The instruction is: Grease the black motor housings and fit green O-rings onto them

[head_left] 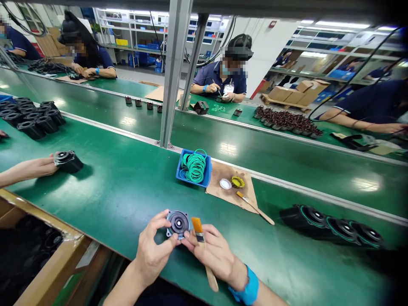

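While the left hand (153, 248) pinches the housing (178, 223) above the bench (124, 178), the right hand (221, 257) touches its rim, brush (199, 237) held too

Brushing step, by the look; another stroke would call for freeing the right – rings (194, 166) beyond in the tray (191, 183)

- pretty clearly a factory floor, some kind of assembly line
- long green bench (111, 170) cutting right across the frame, with a metal post (172, 76) standing up near the top middle
- several people (207, 76) in navy shirts working along the far side, upper left over to upper right
- same black parts (30, 127) in batches, far left and lower right
- blue tub (191, 182) of green rings (195, 168) mid-frame
- storage shelves (134, 27) up top, cardboard boxes (293, 95) on a pallet (287, 104) upper right
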`<state>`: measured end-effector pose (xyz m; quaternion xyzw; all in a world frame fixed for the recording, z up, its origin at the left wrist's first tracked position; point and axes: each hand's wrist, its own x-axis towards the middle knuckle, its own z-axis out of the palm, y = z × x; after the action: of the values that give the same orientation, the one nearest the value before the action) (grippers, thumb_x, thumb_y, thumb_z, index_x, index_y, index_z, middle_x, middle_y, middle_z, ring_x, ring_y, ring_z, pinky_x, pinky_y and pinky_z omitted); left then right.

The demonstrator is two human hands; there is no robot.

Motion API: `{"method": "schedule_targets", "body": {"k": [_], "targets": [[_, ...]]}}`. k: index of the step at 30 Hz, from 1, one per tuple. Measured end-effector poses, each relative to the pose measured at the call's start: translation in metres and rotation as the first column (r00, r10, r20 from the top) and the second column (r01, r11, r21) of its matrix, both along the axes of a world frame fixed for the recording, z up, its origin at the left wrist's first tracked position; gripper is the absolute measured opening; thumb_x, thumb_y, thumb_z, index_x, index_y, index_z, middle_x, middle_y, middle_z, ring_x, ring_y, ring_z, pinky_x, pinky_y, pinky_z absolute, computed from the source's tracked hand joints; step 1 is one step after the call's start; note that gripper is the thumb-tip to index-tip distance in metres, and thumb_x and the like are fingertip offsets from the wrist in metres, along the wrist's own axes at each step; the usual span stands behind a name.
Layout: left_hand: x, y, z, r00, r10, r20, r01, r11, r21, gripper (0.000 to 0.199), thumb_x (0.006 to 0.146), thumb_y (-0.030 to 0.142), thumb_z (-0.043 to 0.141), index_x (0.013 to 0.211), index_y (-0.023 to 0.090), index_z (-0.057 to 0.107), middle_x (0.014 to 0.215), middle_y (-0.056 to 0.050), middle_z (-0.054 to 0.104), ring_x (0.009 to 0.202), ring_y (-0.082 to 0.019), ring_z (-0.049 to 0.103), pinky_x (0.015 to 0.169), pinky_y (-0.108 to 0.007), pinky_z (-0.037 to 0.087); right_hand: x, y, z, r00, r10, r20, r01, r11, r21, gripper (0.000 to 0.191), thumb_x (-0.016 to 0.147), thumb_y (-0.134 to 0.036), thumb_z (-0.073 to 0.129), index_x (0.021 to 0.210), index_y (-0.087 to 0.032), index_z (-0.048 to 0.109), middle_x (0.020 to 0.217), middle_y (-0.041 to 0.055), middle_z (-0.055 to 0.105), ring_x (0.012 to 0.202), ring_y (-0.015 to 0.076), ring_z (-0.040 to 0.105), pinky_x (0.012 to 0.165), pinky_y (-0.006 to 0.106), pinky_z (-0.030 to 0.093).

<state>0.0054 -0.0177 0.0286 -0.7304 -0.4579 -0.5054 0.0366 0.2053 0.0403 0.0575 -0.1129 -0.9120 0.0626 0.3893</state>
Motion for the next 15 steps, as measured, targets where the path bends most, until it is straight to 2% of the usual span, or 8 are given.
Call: {"method": "schedule_targets", "body": {"k": [3,5,6,7,8,10,12,15], "targets": [[0.0,-0.001,-0.001,1.0,-0.014,0.025,0.015,1.0,-0.016,0.021,0.086,0.002,0.061,0.085,0.022,0.066,0.107,-0.004,0.054,0.119,-0.026,0.064,0.09,-0.039,0.062,-0.002,0.0,0.001,0.999,0.044,-0.008,-0.044,0.999,0.004,0.027,0.102,-0.008,0.041,0.119,-0.013,0.061,0.087,0.0119,0.08,0.071,0.0206,0.073,0.07,0.038,0.057],[0.0,-0.001,-0.002,0.995,-0.013,0.1,0.02,0.997,-0.072,0.016,0.087,0.007,0.065,0.085,0.023,0.066,0.109,-0.004,0.054,0.116,-0.024,0.065,0.092,-0.039,0.061,-0.003,0.001,0.001,0.995,0.028,-0.094,-0.039,0.993,-0.112,0.02,0.1,-0.01,0.05,0.112,-0.019,0.063,0.086,0.009,0.08,0.075,0.0209,0.073,0.069,0.037,0.057],[-0.001,-0.001,-0.002,0.989,0.002,0.148,0.016,0.993,-0.117,0.011,0.086,0.013,0.069,0.088,0.023,0.066,0.11,-0.004,0.054,0.114,-0.024,0.066,0.092,-0.039,0.06,-0.004,0.001,0.002,0.989,-0.006,-0.147,-0.028,0.973,-0.229,0.016,0.098,-0.013,0.055,0.108,-0.022,0.063,0.088,0.0077,0.079,0.079,0.021,0.072,0.07,0.036,0.057],[-0.002,0.0,-0.002,0.981,0.027,0.191,0.007,0.985,-0.174,0.013,0.085,0.02,0.073,0.095,0.024,0.065,0.113,-0.006,0.055,0.114,-0.025,0.066,0.093,-0.04,0.06,-0.004,0.002,0.003,0.979,-0.054,-0.195,-0.023,0.928,-0.373,0.01,0.098,-0.018,0.058,0.104,-0.024,0.062,0.089,0.0067,0.078,0.081,0.021,0.072,0.071,0.035,0.057],[-0.002,0.0,-0.002,0.973,0.055,0.224,-0.001,0.972,-0.234,0.025,0.082,0.027,0.076,0.104,0.023,0.064,0.118,-0.009,0.057,0.114,-0.027,0.066,0.094,-0.043,0.059,-0.003,0.002,0.006,0.967,-0.109,-0.228,-0.027,0.852,-0.523,0.005,0.099,-0.024,0.058,0.102,-0.025,0.062,0.088,0.006,0.077,0.081,0.0208,0.071,0.071,0.035,0.057],[-0.004,0.002,-0.003,0.963,0.088,0.253,0.008,0.935,-0.355,0.057,0.077,0.036,0.08,0.126,0.022,0.055,0.128,-0.014,0.06,0.118,-0.031,0.064,0.097,-0.048,0.057,-0.001,0.004,0.013,0.937,-0.209,-0.279,-0.076,0.66,-0.748,0.017,0.102,-0.037,0.05,0.1,-0.024,0.06,0.075,0.0041,0.074,0.071,0.0196,0.068,0.066,0.032,0.055],[-0.005,0.004,-0.004,0.962,0.074,0.262,0.056,0.888,-0.457,0.077,0.074,0.038,0.082,0.139,0.021,0.045,0.131,-0.016,0.063,0.119,-0.032,0.065,0.099,-0.048,0.055,0.001,0.005,0.02,0.891,-0.294,-0.346,-0.157,0.515,-0.843,0.031,0.103,-0.048,0.043,0.098,-0.023,0.06,0.056,-0.0004,0.064,0.054,0.0172,0.057,0.055,0.029,0.048],[-0.005,0.006,-0.008,0.96,0.065,0.272,0.099,0.831,-0.547,0.078,0.068,0.035,0.086,0.136,0.022,0.049,0.126,-0.012,0.07,0.114,-0.03,0.068,0.098,-0.045,0.056,0.003,0.005,0.027,0.836,-0.363,-0.411,-0.264,0.391,-0.882,0.041,0.099,-0.059,0.045,0.092,-0.022,0.061,0.043,-0.0054,0.046,0.043,0.0143,0.039,0.046,0.026,0.033]]}}
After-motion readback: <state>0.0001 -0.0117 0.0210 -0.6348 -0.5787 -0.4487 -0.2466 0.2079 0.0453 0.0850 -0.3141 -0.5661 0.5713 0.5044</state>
